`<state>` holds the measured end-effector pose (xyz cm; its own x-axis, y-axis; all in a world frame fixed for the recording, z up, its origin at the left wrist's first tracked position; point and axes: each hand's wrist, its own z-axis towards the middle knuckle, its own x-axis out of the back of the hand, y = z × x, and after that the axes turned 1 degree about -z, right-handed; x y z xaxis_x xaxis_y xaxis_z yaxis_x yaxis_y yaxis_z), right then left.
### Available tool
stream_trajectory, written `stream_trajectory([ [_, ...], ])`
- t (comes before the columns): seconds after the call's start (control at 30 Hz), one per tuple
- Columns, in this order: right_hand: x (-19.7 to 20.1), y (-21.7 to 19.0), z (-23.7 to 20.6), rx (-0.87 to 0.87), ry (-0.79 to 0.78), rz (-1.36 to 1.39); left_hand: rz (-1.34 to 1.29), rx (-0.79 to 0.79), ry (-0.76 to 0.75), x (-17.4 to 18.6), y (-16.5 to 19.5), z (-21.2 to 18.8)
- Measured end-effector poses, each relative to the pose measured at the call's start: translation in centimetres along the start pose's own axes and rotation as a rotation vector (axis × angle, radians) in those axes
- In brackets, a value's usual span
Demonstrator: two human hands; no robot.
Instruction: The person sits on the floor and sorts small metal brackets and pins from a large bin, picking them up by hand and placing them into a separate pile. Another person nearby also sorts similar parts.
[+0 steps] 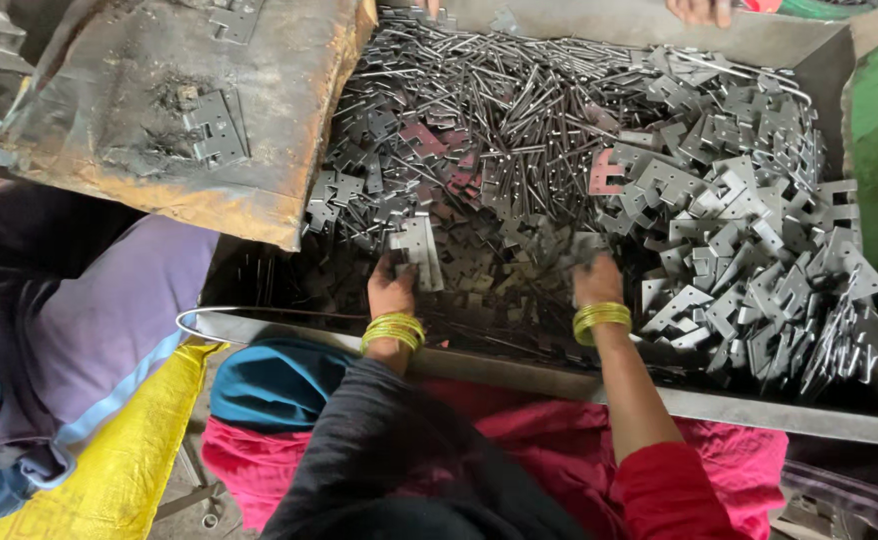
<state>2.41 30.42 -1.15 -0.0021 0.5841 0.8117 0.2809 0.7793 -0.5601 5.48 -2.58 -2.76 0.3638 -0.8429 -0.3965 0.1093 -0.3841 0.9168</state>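
Down in the tray point(759, 405), a wide metal bin heaped with grey parts, both hands work at its near edge. Left hand point(391, 290) is closed on an assembled hinge point(417, 252), held upright just above the near rim. Right hand point(596, 278) sits to the right of it, fingers buried in the loose hinge leaves point(749, 230); whether it grips anything cannot be told. Each wrist carries a stack of yellow-green bangles point(395, 330), too close-packed to count. Pins point(499, 90) lie massed across the tray's far left part, leaves piled along its right side; both are far too many to count. A few reddish leaves point(605, 172) show among them, perhaps three. Left of the tray, overlapping its corner, lies a worn board point(149, 60) bearing two hinges point(214, 125). Beyond the tray's far rim, another person's fingers point(701, 10) show. Below the left corner lies a yellow sack point(119, 450).
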Motion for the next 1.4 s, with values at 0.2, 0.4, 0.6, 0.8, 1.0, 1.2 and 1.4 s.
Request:
stream_trajectory([
  [0.2, -3.6, -1.5, -0.1, 0.243, -0.413, -0.754, 0.280, -0.133, 0.126, -1.2, 1.0, -0.2],
  [0.4, -2.8, -2.2, 0.7, 0.253, -0.374, -0.590, -0.010, -0.201, 0.211, -2.0, 13.7, 7.4],
  [0.6, -3.4, -0.7, 0.7, 0.182, -0.314, -0.483, 1.365, -0.208, 0.443, -2.2, 25.5, 21.0],
  [0.8, -2.3, 1.2, 1.3, 0.154, 0.039, -0.043, 1.706, -0.370, 0.580, -2.8, 21.9, 18.4],
  [1.0, -1.6, -2.0, -0.5, -0.330, -0.141, 1.604, 1.731, -0.172, -0.283, -2.4, 8.6, 7.4],
  [1.2, -7.6, -6.1, -3.0, -0.317, -0.109, 1.493, 1.865, -0.242, -0.683, -0.3, 3.9, 3.3],
  [1.4, -8.2, -2.7, -1.6, -0.285, 0.258, 1.088, 1.885, -0.136, -0.912, -0.9, 6.1, 4.3],
])
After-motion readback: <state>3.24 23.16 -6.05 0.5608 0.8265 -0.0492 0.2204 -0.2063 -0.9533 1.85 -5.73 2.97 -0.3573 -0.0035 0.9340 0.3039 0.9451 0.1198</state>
